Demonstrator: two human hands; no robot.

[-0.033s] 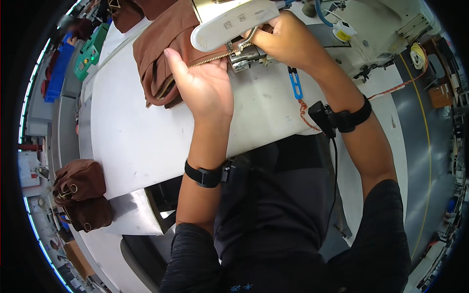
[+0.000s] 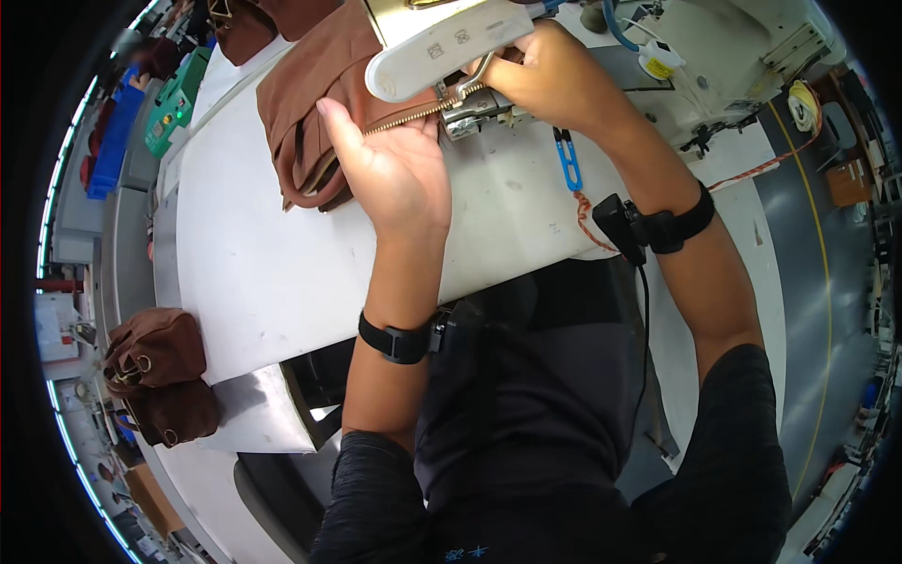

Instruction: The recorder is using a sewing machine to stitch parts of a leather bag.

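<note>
A brown leather-like bag (image 2: 310, 89) with a brass-toothed zip (image 2: 404, 119) lies under the white head (image 2: 451, 49) of a sewing machine. My left hand (image 2: 399, 174) is palm up at the bag's near edge. Its thumb rests over the brown material while the fingers pass behind the zip, so the edge sits between them. My right hand (image 2: 540, 80) is curled beside the machine's bent metal lever (image 2: 475, 77), right of the bag. The machine head hides its fingertips and whatever they pinch. Under the zip's right end is the machine's metal arm (image 2: 470, 115).
Blue-handled thread snips (image 2: 569, 162) on an orange cord lie on the white table (image 2: 282, 273), right of the machine arm. Two brown bags (image 2: 160, 348) stand at the lower left, and another bag (image 2: 242, 28) at the back. A black cable (image 2: 645, 329) hangs from my right wrist strap.
</note>
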